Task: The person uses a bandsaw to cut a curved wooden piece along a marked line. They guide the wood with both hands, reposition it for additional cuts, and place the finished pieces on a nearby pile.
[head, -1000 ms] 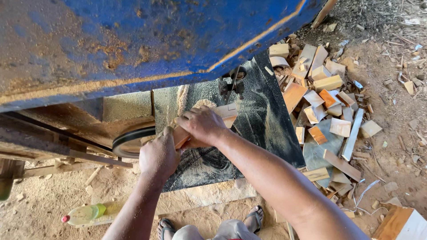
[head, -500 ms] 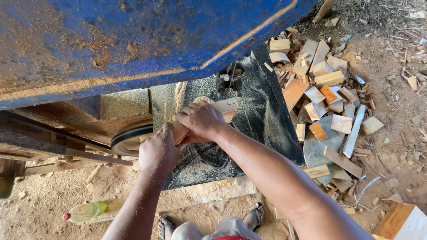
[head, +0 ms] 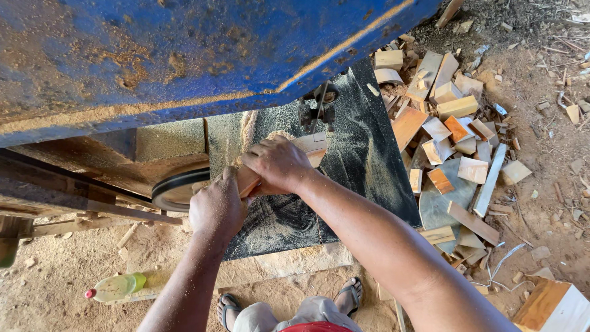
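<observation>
A pale wooden piece (head: 312, 147) lies on the dark, sawdust-covered saw table (head: 369, 166). My right hand (head: 278, 163) presses down on top of it. My left hand (head: 216, 206) grips its near end at the table's left edge. The far end of the wood sits close to the thin saw blade and its guide (head: 316, 107). A big blue machine housing (head: 184, 55) hangs over the table.
A heap of cut wooden blocks (head: 452, 141) lies on the dirt to the right. A dark wheel with a belt (head: 175, 187) sits left of the table. A plastic bottle (head: 117, 286) lies on the ground at left. My sandalled feet (head: 350, 295) stand below.
Both hands and the wooden piece have stayed in nearly the same place on the table; the view has shifted slightly.
</observation>
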